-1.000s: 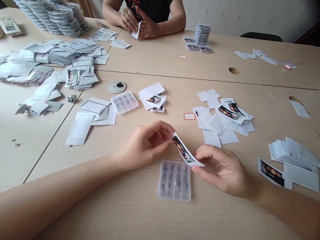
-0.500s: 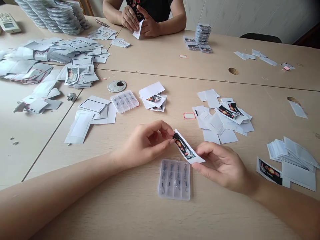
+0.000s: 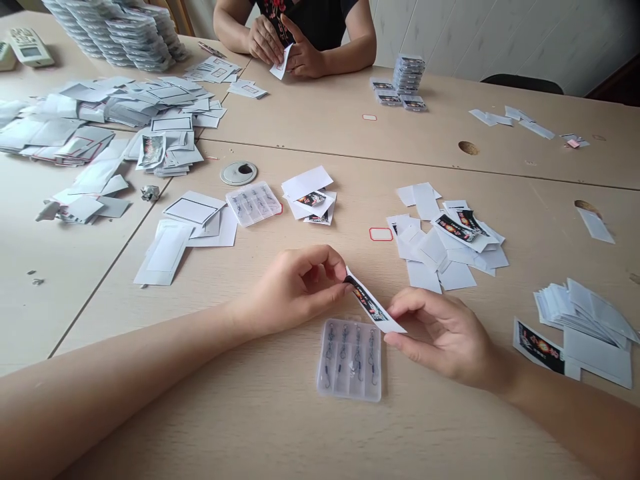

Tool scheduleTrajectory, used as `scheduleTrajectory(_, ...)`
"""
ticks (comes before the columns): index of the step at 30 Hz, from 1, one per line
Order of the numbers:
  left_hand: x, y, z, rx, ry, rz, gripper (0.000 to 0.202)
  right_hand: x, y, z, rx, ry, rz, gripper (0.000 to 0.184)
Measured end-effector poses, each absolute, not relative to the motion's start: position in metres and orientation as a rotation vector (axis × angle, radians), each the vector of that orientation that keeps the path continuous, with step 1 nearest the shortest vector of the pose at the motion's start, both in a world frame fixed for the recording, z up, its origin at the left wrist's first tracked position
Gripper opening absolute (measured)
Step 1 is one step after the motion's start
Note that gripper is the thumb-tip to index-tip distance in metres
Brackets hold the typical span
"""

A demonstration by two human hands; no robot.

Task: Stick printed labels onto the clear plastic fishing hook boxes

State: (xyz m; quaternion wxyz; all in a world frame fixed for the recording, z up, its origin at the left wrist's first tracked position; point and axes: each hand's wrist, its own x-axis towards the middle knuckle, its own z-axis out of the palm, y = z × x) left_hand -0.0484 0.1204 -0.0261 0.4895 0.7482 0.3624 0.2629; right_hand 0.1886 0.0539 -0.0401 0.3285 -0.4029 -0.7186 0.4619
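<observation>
Carefully, a left hand pinches a printed paper label between thumb and forefinger as the right hand pinches its lower end, just above a clear box of fishing hooks; a loosened pinch could drop or crease the label.

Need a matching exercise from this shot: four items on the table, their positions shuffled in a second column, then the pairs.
Items
1. Printed card strip
2. Clear plastic box of fishing hooks
3. Red-outlined paper frame
4. Stack of packaged boxes

Positions
A. Far side of the table
B. Held between the left hand and right hand
C. Lying flat just below both hands
D. Just left of a scattered white card pile

Pairs: 1-B, 2-C, 3-D, 4-A
</observation>
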Motion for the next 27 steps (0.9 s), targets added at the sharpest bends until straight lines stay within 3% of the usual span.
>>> scheduleTrajectory(27, -0.0502, 0.1172, -0.0204, 1.952, 0.86, 0.793, 0.011, 0.1892, 0.0562, -0.0323, -1.073, -1.864, 1.33, 0.016)
